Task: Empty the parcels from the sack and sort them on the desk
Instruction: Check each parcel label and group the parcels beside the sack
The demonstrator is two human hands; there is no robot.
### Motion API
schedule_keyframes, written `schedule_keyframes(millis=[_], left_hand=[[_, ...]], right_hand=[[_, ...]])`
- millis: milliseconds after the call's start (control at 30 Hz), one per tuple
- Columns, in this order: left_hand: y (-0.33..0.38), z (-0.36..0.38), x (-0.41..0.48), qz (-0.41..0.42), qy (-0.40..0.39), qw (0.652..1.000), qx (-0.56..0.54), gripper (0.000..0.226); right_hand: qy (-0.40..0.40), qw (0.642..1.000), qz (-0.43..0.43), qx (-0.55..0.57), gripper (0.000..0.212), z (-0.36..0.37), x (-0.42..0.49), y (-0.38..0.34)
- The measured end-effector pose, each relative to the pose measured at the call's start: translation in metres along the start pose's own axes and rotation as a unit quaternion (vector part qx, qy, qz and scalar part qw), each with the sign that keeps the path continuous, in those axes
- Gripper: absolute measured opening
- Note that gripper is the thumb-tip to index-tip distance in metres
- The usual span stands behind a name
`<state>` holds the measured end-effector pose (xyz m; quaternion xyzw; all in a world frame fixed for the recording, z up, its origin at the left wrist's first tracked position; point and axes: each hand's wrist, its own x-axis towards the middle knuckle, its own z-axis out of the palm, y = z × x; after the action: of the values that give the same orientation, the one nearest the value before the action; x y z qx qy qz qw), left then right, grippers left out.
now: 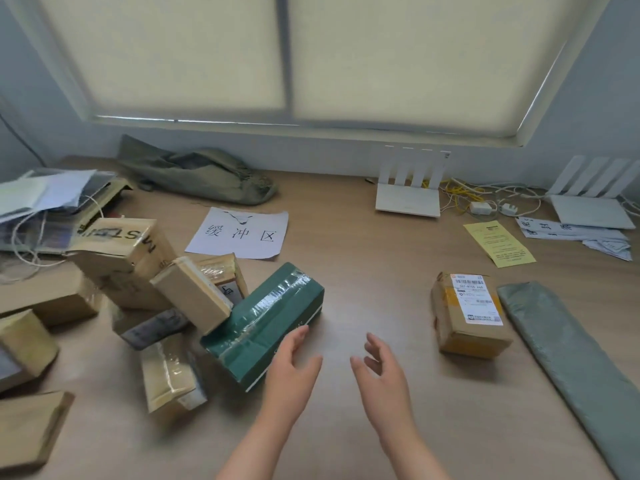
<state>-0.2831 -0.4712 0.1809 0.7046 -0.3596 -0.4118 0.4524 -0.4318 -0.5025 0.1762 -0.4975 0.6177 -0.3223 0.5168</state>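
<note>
Several brown cardboard parcels heaped at the left of the light wooden desk are cut off by the frame, same for the long grey-green plastic mailer. The dark green box wrapped in glossy tape is seen lying askew against that heap, mid-desk. The left hand is held at its near end, fingers straight and together, contact hard to make out; the right hand nearby, fingers loosely spread, nothing gripped.

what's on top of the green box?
A small brown parcel leans on the left end of the green box; the left hand is at its right side. The top under that parcel is covered.
</note>
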Motion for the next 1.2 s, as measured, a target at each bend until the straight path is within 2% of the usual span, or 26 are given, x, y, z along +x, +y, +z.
schedule_keyframes(millis=[233,333,567,667,767,867,1033,1167,1200], left_hand=[[-0.023,-0.132,0.0,-0.011,0.1,0.993,-0.062,0.046],[-0.027,-0.167,0.006,-0.022,0.12,0.988,-0.098,0.046],[-0.021,-0.211,0.04,-0.072,0.082,0.981,-0.158,0.069],[-0.014,-0.216,0.058,-0.078,0.053,0.977,-0.191,0.065],[-0.022,-0.219,0.071,-0.093,0.017,0.983,-0.16,0.06],[-0.027,-0.218,0.075,-0.094,-0.007,0.978,-0.186,0.039],[-0.023,-0.215,0.065,-0.074,0.02,0.97,-0.23,0.034],[-0.015,-0.214,0.039,-0.052,0.047,0.968,-0.24,0.065],[-0.013,-0.211,0.033,-0.05,0.056,0.966,-0.249,0.066]], right_hand=[[-0.091,0.996,-0.005,0.011,0.044,0.112,-0.044,-0.039],[-0.12,0.992,-0.028,-0.016,0.049,0.152,-0.048,-0.06],[-0.111,0.98,-0.083,-0.141,0.068,0.217,-0.024,-0.1],[-0.107,0.969,-0.104,-0.194,0.074,0.239,-0.004,-0.098],[-0.12,0.963,-0.108,-0.214,0.082,0.254,0.006,-0.095],[-0.123,0.965,-0.114,-0.204,0.076,0.262,0.004,-0.089],[-0.09,0.972,-0.149,-0.16,0.064,0.258,-0.024,-0.086],[-0.047,0.964,-0.218,-0.143,0.04,0.239,-0.055,-0.083],[-0.036,0.961,-0.238,-0.136,0.036,0.233,-0.063,-0.082]])
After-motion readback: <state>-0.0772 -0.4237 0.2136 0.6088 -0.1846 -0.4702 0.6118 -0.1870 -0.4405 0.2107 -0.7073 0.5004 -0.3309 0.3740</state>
